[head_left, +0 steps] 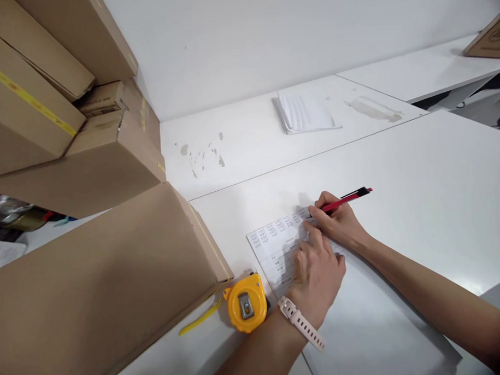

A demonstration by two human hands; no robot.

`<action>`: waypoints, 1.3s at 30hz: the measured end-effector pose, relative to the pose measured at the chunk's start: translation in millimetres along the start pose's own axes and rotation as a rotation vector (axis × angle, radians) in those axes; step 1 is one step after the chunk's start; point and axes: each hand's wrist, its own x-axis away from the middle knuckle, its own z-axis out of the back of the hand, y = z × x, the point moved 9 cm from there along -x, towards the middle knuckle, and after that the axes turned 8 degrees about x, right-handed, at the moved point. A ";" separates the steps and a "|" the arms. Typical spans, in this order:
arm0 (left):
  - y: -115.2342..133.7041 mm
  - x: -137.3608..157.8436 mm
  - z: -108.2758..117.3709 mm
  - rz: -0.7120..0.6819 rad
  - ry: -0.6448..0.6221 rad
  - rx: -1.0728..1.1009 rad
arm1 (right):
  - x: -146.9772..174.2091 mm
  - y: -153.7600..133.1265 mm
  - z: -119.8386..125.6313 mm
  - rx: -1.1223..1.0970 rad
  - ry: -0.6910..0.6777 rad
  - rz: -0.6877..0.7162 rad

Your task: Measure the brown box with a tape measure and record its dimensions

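A red pen with a black clip (345, 199) is pinched in my right hand (345, 227). Its lower end points down at the top right part of a printed sheet (268, 251), where the fingers hide the tip. Rows of handwritten marks fill the upper edge of that sheet, with printed lines below. My left hand (317, 270) rests on the paper with its fingers bent but apart, close to the right hand, and holds nothing. A pale pink band (300, 322) circles the left wrist. Left of that wrist lies a yellow tape measure (246, 305).
A large cardboard box (97, 286) takes up the lower left, right beside the tape measure. More cartons (25, 97) are stacked behind it. White folded papers (307, 113) lie toward the wall. A brown box (488, 39) sits at the far right.
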 end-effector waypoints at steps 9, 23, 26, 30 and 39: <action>0.5 1.4 0.6 -0.001 0.002 -0.034 | 0.3 -1.7 -3.8 0.002 -0.022 0.025; 0.0 1.7 2.5 0.004 0.061 -0.048 | -1.4 0.4 -0.5 0.022 0.021 0.049; -0.6 1.2 1.1 0.006 0.052 -0.040 | -1.5 1.2 0.1 0.033 0.018 0.040; -0.2 0.9 0.1 0.003 0.046 -0.053 | -1.3 2.8 2.3 0.026 0.035 0.026; -0.2 1.0 0.9 0.001 0.041 -0.033 | -1.5 3.3 0.5 0.020 0.023 0.034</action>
